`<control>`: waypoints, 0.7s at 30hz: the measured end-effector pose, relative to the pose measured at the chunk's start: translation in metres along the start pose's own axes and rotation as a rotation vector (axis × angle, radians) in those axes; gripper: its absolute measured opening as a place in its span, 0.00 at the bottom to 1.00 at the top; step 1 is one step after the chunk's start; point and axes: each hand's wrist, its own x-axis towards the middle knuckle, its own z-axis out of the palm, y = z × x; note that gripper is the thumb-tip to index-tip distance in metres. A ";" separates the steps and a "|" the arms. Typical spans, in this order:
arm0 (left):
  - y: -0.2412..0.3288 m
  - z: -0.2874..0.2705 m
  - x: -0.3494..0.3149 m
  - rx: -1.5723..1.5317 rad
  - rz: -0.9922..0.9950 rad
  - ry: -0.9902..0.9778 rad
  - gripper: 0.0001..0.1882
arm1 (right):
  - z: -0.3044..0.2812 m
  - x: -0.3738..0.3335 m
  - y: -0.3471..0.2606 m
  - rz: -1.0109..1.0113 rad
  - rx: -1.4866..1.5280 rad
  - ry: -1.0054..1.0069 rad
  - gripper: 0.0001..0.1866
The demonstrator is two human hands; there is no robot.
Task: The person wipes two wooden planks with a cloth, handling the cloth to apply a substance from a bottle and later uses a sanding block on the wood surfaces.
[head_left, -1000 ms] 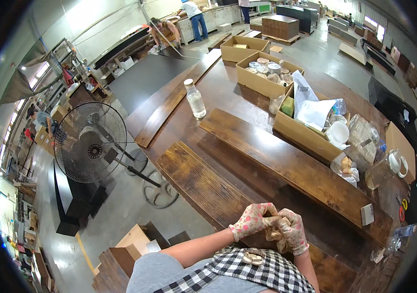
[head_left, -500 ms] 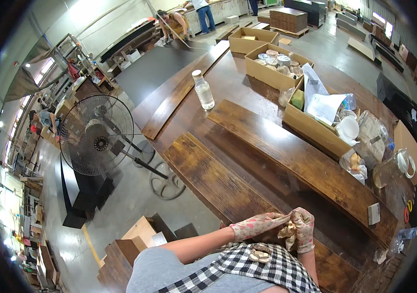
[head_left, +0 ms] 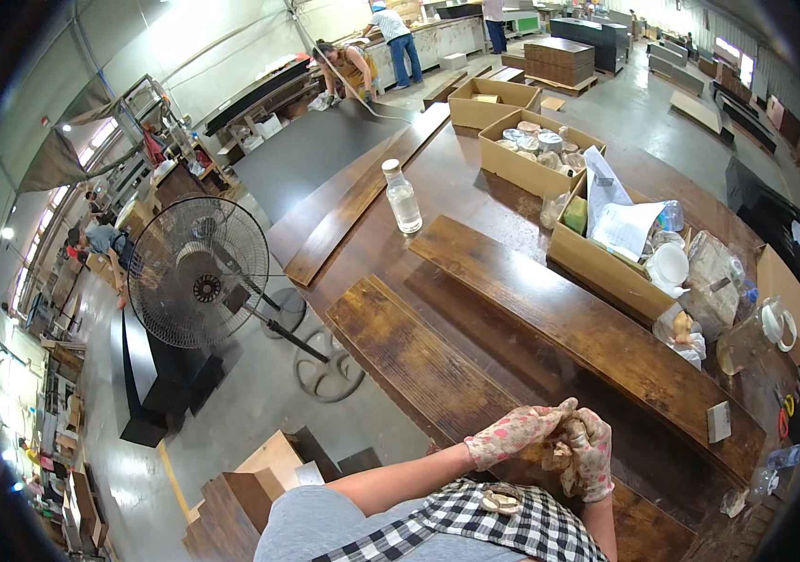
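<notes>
Floral-patterned fabric gloves cover both hands, which meet at the near edge of the dark wooden worktable point(head_left: 475, 197). The left hand point(head_left: 512, 433) curls over a small brownish wad point(head_left: 557, 453), perhaps a rag; its shape is hard to make out. The right hand point(head_left: 590, 451) closes its fingers around the wad from the right. Just beyond lies a rough, dark-stained wooden plank point(head_left: 419, 351). Farther off stand a clear plastic bottle point(head_left: 403, 197) and, to the right, open cardboard boxes point(head_left: 597, 267), their contents indistinct.

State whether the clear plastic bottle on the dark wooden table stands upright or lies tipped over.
Upright: the clear plastic bottle stands on its base on the table, white cap on top.
</notes>
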 end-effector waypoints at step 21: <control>0.020 -0.018 -0.010 0.338 -0.388 -0.120 0.15 | -0.019 -0.006 -0.018 -0.015 -0.136 -0.030 0.09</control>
